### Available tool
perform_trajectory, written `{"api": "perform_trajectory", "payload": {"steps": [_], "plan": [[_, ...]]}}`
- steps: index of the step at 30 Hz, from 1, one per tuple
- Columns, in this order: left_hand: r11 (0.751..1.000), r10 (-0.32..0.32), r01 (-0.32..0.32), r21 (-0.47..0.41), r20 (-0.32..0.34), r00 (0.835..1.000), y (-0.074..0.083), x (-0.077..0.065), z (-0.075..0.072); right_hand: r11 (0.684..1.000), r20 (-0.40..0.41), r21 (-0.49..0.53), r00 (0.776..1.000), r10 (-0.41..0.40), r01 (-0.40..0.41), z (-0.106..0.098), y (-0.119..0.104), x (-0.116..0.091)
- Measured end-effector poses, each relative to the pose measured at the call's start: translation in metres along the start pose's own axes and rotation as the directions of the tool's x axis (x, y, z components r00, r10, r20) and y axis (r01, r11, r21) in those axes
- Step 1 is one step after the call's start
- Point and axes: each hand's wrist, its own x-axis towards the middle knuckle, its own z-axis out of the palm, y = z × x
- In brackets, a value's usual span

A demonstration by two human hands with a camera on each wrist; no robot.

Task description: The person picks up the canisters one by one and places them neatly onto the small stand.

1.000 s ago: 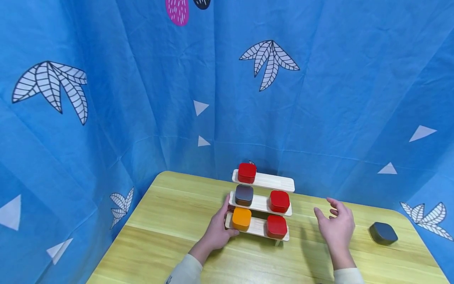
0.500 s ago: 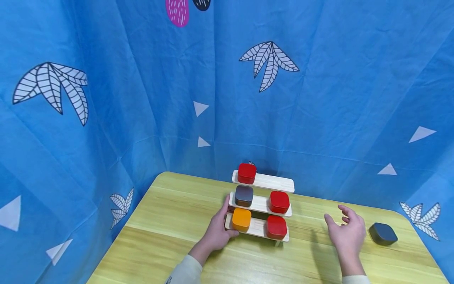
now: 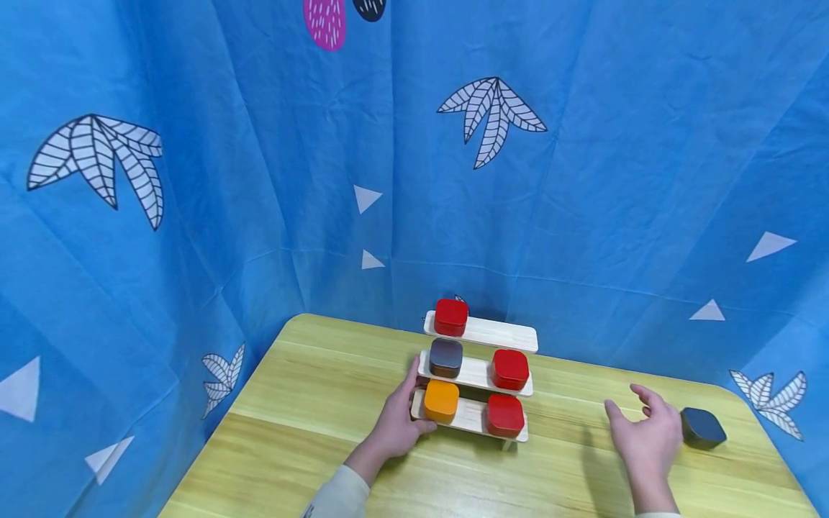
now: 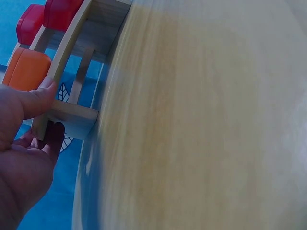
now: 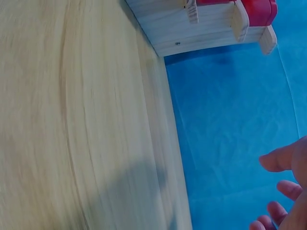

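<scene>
A pale wooden three-step rack point(image 3: 499, 332) stands on the table, with small rounded-square tins on its shelves. The top shelf bears a red tin point(image 3: 450, 317). On the middle one sit a dark tin point(image 3: 446, 357) at left and another red tin point(image 3: 510, 369) at right. The lowest carries an orange tin point(image 3: 442, 401) and a third red tin point(image 3: 505, 415). My left hand point(image 3: 396, 426) grips the rack's lower left end, thumb on the bottom shelf's front. In the air to the right, my right hand point(image 3: 650, 437) holds nothing, fingers loosely bent, beside a dark tin point(image 3: 703, 429) on the table.
The wooden table point(image 3: 311, 388) has rounded far corners. A blue patterned curtain point(image 3: 453, 180) hangs right behind its back edge and along the left side. The rack stands close to that back edge.
My right hand has moved to the right, away from the rack and closer to the dark tin on the table. The left hand and the rack have stayed in place.
</scene>
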Motion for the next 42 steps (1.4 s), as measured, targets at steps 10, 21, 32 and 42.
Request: {"api": "perform_trajectory", "payload": {"steps": [10,21,32,42], "plan": [[1.0,-0.003,0.003,0.009,-0.004,1.0,0.0,0.0,0.001,0.999,-0.012,-0.041,0.999,0.035,-0.036,-0.009,0.009,0.006],[1.0,0.002,-0.002,0.02,-0.008,1.0,-0.001,-0.002,0.001,0.998,-0.076,-0.059,0.997,0.025,-0.03,-0.015,0.024,0.011],[1.0,0.006,-0.006,0.01,-0.008,1.0,-0.002,-0.001,0.001,0.982,-0.027,-0.042,0.983,0.181,-0.182,-0.027,0.035,0.015],[1.0,0.011,-0.011,0.011,-0.007,1.0,-0.002,0.0,0.001,0.956,-0.001,-0.117,0.963,0.271,-0.269,-0.032,0.049,0.024]]}}
